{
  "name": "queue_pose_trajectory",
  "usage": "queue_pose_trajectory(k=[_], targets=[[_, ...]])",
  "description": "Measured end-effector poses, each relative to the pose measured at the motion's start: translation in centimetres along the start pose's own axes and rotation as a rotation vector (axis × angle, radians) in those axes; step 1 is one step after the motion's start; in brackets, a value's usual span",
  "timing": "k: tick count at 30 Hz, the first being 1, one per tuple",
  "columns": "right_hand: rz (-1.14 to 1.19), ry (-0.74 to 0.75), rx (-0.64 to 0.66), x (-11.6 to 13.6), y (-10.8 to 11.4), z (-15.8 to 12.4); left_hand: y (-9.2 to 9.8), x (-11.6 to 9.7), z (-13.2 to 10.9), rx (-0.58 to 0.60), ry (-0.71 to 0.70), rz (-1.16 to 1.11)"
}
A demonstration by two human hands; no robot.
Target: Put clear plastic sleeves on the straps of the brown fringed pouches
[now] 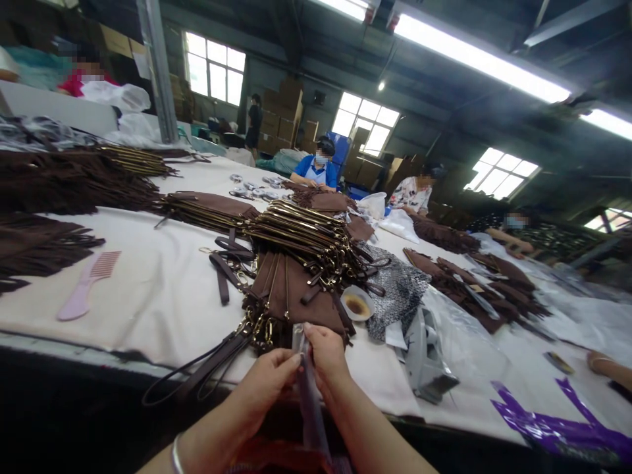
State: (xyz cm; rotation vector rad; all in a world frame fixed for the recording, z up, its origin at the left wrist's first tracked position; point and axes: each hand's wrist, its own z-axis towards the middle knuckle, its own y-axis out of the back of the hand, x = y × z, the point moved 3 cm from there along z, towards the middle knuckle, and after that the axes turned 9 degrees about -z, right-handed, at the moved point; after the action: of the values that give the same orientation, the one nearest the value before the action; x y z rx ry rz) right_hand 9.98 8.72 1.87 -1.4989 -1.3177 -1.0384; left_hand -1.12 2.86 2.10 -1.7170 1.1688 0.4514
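My left hand (271,375) and my right hand (326,355) come together at the table's front edge. Both pinch a long narrow strip wrapped in clear plastic (312,415). Its top end shows above my fingers, and its lower part hangs down past the edge; what lies inside the plastic I cannot make out. Just beyond my hands is a pile of brown pouches with gold zippers (299,230), one flat brown piece (291,283) showing beneath. Brown wrist straps with gold clasps (217,355) trail off the pile on the left, some over the edge.
A pink comb (89,286) and brown fringed pieces (44,247) lie left. To the right are a small bowl (357,304), patterned cloth (399,283), a tape dispenser (428,359) and purple packaging (553,424). Several co-workers sit around the table; one person's hand (600,363) rests at far right.
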Motion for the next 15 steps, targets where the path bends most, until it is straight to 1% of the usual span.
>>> queue_pose_trajectory(k=[2, 5, 8, 11, 15], targets=[[0.099, -0.01, -0.023, 0.2, -0.6, 0.2, 0.2, 0.3, 0.2, -0.013, -0.033, 0.048], [0.242, -0.044, -0.062, 0.4, -1.5, 0.5, -0.1, 0.0, 0.2, -0.014, -0.098, 0.077], [0.292, -0.055, -0.093, 0.5, -1.9, 0.8, -0.5, -0.5, -0.2, -0.021, -0.143, 0.104], [0.286, -0.083, -0.066, 0.4, -1.5, 1.3, -0.4, -1.0, -0.7, -0.014, -0.115, 0.146], [0.217, -0.155, -0.027, -0.2, -0.3, 1.0, 0.8, -2.6, -1.3, -0.04, -0.099, 0.298]])
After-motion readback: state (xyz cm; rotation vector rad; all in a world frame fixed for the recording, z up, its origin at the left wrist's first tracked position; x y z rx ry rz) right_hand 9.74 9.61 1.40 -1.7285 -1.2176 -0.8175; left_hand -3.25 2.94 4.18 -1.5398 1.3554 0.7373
